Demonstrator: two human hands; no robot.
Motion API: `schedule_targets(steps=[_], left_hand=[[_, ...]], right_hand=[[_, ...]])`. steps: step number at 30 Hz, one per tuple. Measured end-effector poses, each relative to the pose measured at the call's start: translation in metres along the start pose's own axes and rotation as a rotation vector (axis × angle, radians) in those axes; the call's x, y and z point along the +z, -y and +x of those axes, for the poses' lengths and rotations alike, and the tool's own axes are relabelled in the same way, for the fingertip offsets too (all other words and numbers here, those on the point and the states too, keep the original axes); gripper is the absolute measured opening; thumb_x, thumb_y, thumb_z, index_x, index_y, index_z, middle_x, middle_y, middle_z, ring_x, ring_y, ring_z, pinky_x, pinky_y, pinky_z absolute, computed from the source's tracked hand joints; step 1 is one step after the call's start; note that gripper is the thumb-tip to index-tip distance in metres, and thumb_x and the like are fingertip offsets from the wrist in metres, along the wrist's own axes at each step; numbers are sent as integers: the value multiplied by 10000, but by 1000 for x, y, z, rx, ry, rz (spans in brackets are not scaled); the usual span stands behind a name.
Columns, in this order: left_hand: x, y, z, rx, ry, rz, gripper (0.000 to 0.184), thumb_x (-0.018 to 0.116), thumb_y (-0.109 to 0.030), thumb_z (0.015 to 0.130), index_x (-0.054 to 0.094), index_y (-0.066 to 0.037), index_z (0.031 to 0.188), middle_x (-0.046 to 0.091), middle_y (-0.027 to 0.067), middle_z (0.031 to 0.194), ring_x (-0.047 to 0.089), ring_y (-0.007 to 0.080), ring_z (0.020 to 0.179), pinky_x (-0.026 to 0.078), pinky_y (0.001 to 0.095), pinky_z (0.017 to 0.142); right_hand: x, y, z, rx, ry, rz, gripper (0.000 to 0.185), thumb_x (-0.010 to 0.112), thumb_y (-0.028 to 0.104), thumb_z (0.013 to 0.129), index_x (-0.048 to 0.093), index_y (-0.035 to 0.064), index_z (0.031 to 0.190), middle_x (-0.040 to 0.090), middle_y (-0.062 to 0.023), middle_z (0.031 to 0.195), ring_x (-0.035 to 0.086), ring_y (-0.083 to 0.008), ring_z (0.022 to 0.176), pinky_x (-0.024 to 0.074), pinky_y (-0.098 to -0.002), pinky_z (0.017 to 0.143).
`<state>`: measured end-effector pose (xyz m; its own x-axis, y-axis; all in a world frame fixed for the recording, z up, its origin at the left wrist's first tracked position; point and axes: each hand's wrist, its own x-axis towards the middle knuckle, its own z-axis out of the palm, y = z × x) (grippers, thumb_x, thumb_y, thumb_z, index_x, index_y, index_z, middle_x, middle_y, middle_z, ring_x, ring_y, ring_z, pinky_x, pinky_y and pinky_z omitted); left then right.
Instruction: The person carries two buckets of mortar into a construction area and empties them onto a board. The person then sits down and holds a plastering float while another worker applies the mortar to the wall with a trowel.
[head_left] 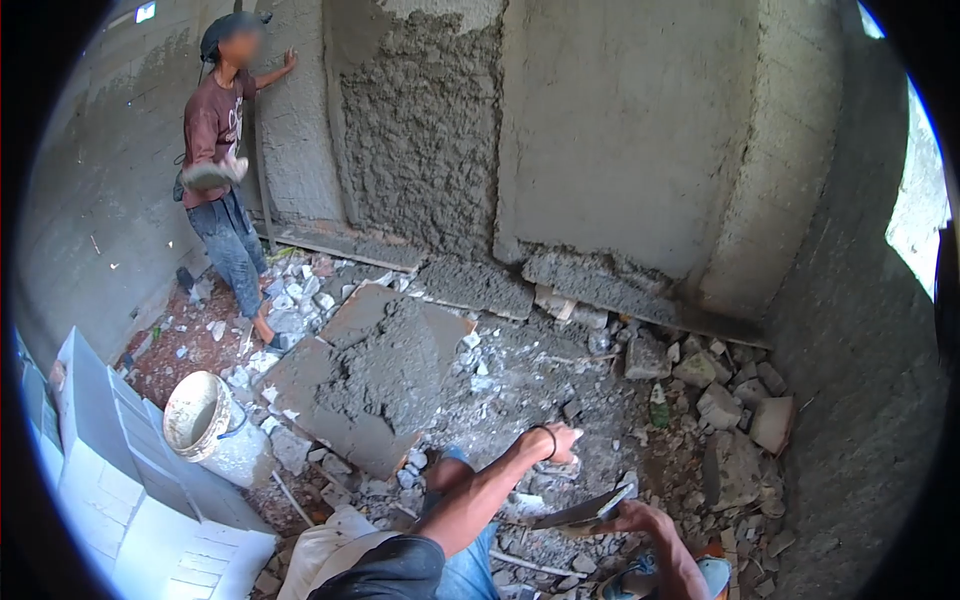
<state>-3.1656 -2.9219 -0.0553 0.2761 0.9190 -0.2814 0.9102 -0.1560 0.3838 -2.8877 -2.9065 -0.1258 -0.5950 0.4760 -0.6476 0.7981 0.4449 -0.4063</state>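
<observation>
Right hand (pixel 638 517) has the trowel (pixel 582 513), can't tell if left hand (pixel 563 444) holds anything, and loose rubble (pixel 732 466) underfoot could cause a stumble tbh

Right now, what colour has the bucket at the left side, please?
The bucket is off-white with greyish stains, best seen in the head view.

The person wears a dark short sleeve (pixel 395 568), black wristband (pixel 549 441) and blue trousers (pixel 467 573).
</observation>
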Motion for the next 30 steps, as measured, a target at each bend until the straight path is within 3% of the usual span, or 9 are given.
schedule_targets(steps=[1, 2, 5, 8, 10, 11, 16, 17, 30], left_hand=[[-8, -8, -6, -31, 35, 7, 724, 651, -359, 736, 380, -42, 1329, 554, 226, 1171, 543, 352, 1074, 441, 400, 907], [-7, -7, -5, -18, 30, 31, 719, 652, -357, 741, 376, -58, 1334, 549, 224, 1180, 541, 350, 1077, 443, 402, 904], [-12, -12, -7, -48, 85, 43, 717, 653, -362, 749, 368, -70, 1338, 558, 217, 1170, 542, 355, 1072, 445, 404, 903], [-4, -4, 0, -28, 67, 51, 721, 652, -371, 748, 370, -55, 1332, 557, 220, 1169, 535, 354, 1082, 439, 407, 915], [-4, -6, 1, -33, 82, 70, 725, 650, -377, 749, 369, -52, 1334, 550, 228, 1175, 532, 353, 1088, 437, 404, 921], [-6, -7, -1, -42, 85, 55, 728, 648, -381, 750, 368, -53, 1336, 546, 232, 1179, 531, 351, 1091, 435, 403, 924], [-9, -12, -3, -50, 112, 60, 733, 638, -393, 756, 359, -52, 1343, 526, 234, 1209, 516, 353, 1114, 420, 402, 946], [-4, -9, -3, -17, 9, 59, 637, 663, -400, 732, 496, -14, 1211, 583, 196, 1141, 555, 335, 1066, 457, 394, 899], [-7, -7, -6, 2, 5, 24, 646, 647, -408, 736, 493, -4, 1216, 564, 206, 1168, 538, 337, 1091, 436, 393, 925]], right_hand=[[-37, 59, -58, 49, 30, 28, 840, 710, 644, 572, 603, -11, 1087, 628, -174, 1048, 584, -283, 976, 442, -374, 826], [-18, 25, -36, -90, -36, 129, 854, 707, 650, 571, 592, -2, 1110, 622, -173, 1065, 579, -282, 989, 441, -375, 830], [-14, 14, -24, -15, 21, 56, 854, 708, 651, 570, 589, 11, 1122, 620, -170, 1075, 575, -282, 998, 439, -374, 834], [-36, 54, -96, -185, -94, 167, 860, 716, 641, 568, 578, 22, 1149, 614, -166, 1098, 569, -285, 1019, 437, -368, 847], [-41, 59, -117, -532, -162, 67, 869, 724, 632, 566, 568, 31, 1173, 606, -161, 1122, 562, -285, 1042, 434, -364, 864], [-59, 92, -146, -533, -153, 54, 868, 732, 616, 570, 555, 40, 1195, 596, -160, 1143, 555, -283, 1061, 432, -364, 878], [-62, 93, -136, -470, -81, 81, 867, 733, 605, 580, 539, 45, 1213, 592, -163, 1151, 551, -279, 1068, 428, -363, 885], [-65, 95, -133, -466, -75, 84, 867, 733, 604, 581, 538, 45, 1214, 592, -163, 1150, 551, -279, 1068, 428, -362, 885], [-63, 96, -137, -458, -104, 146, 876, 737, 597, 584, 523, 49, 1232, 592, -164, 1149, 551, -279, 1067, 425, -360, 888]])
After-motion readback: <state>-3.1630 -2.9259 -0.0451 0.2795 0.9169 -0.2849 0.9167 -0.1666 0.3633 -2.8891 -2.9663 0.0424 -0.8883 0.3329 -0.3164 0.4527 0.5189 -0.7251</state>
